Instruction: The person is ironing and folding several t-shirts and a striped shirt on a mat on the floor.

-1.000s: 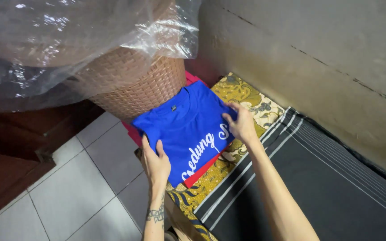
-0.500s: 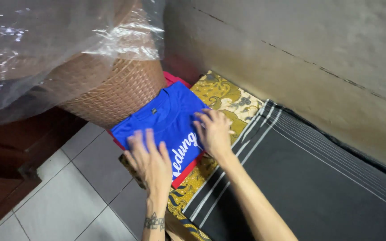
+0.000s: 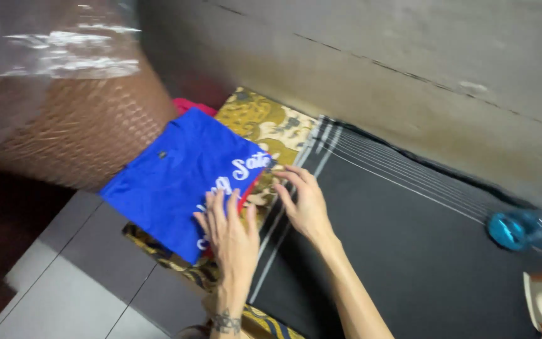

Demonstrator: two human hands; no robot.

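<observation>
Against a concrete wall (image 3: 409, 56), our left hand (image 3: 233, 238) lies flat, released, on the folded blue shirt (image 3: 177, 176); right hand (image 3: 305, 204), released, beside it; plastic-wrapped wicker basket (image 3: 89, 125) behind, contents indistinct.

Both forearms are bare, with no sleeves in view. The left hand (image 3: 232, 238) has a dark tattoo band at the wrist, lower centre. The right hand (image 3: 305, 204) wears nothing.
</observation>
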